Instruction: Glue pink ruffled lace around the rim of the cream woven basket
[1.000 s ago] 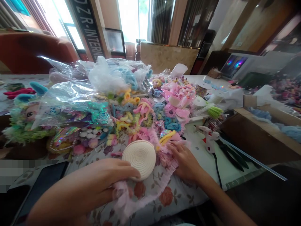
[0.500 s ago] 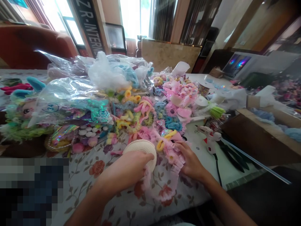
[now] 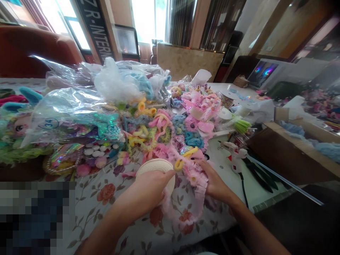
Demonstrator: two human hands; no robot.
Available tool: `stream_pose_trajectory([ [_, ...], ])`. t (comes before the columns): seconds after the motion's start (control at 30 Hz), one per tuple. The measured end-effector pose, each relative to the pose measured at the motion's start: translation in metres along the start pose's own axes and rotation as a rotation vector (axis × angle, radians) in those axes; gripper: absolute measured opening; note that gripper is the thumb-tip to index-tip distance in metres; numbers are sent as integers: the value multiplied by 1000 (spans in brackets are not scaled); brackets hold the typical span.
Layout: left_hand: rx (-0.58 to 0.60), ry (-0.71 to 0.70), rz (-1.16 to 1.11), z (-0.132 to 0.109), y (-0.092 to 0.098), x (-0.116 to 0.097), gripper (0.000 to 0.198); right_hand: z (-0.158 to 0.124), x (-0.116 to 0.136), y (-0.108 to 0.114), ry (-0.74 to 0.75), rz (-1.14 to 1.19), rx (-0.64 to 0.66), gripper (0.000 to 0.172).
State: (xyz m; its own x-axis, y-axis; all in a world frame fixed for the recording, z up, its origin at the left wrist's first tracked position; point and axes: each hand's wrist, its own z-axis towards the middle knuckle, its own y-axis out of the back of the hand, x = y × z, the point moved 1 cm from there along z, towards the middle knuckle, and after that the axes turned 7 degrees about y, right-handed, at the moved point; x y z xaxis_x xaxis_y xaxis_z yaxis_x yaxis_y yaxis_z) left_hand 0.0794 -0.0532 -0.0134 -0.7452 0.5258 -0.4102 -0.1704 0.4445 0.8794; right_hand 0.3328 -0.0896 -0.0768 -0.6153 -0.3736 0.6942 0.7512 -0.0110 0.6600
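Note:
My left hand [image 3: 150, 186] is closed over the near edge of a round cream coiled disc [image 3: 154, 166], tilting it up off the flowered tablecloth [image 3: 106, 194]. A strip of pink ruffled lace trim [image 3: 195, 198] runs from under that hand to my right hand [image 3: 214, 179], which pinches a bunched part of it. A small yellow loop [image 3: 179, 164] lies just above the trim, between the two hands.
A heap of bright craft bits [image 3: 170, 124] and clear plastic bags [image 3: 79, 109] fills the table behind the hands. A white glue gun [image 3: 235, 154] with its black cord lies to the right, beside a cardboard box [image 3: 289, 148]. A blurred dark patch sits at lower left.
My left hand has moved up from the loose end of the trim onto the disc and lifted its near edge. My right hand has gathered the trim closer to the disc.

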Motion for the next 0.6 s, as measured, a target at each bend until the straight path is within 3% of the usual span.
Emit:
stream_pose_trajectory([
  [0.1,37,9,-9,4,0,-2,50,-3,-14,12,-83,148,-112,48],
  [0.2,43,-3,-35,5,3,-4,47,5,-19,24,-85,153,-211,45],
  [0.33,62,9,-19,5,3,-6,40,40,-16,32,72,-128,-273,49],
  [0.47,41,23,-18,7,-2,-4,39,80,-22,18,179,-376,-194,55],
  [0.6,24,5,-26,9,-9,0,39,93,-33,3,208,-477,-70,63],
])
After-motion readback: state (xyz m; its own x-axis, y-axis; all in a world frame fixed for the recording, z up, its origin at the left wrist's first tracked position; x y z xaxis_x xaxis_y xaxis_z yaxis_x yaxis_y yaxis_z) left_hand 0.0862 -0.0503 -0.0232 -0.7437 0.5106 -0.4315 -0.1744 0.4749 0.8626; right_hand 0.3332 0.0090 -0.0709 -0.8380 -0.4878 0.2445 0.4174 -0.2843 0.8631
